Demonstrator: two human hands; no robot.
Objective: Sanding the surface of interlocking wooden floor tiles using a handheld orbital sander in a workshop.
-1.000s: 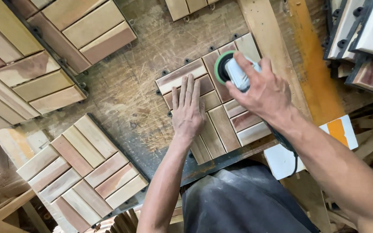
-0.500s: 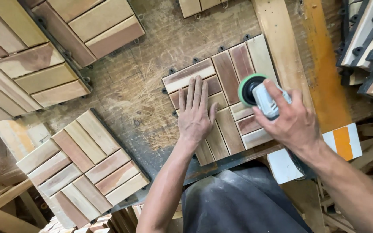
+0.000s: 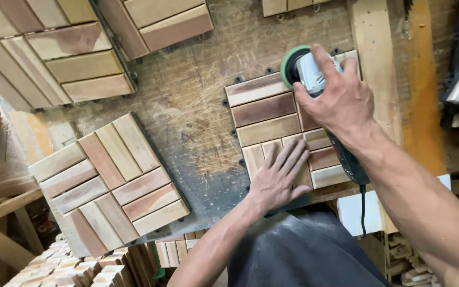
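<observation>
Sander: I see the sander (image 3: pixel 306 69) at the tile's far edge, its green-rimmed disc face down on the wood; its body runs from the disc back toward me and to the right, so the long axis lies diagonally, disc end pointing up and left in view, black tail and cord (image 3: pixel 362 204) trailing off the bench edge.
Right hand: my right hand (image 3: pixel 338 98) is clamped over the sander's pale top, fingers curled round it, thumb along the near side.
Left hand: my left hand (image 3: pixel 280 175) lies flat on the tile's near slats, fingers straight and slightly spread, gripping nothing, pressing down.
Tile: the tile (image 3: pixel 272 125) sits square on the bench (image 3: pixel 197 106), right of centre, its far-left slats running left to right, the near ones under my palm running away from me.
Around: a second tile (image 3: pixel 107 180) lies turned at an angle well to the left; more tiles (image 3: pixel 59 53) are at the far left corner; a plank (image 3: pixel 375 69) runs away from me just right of the sander.
</observation>
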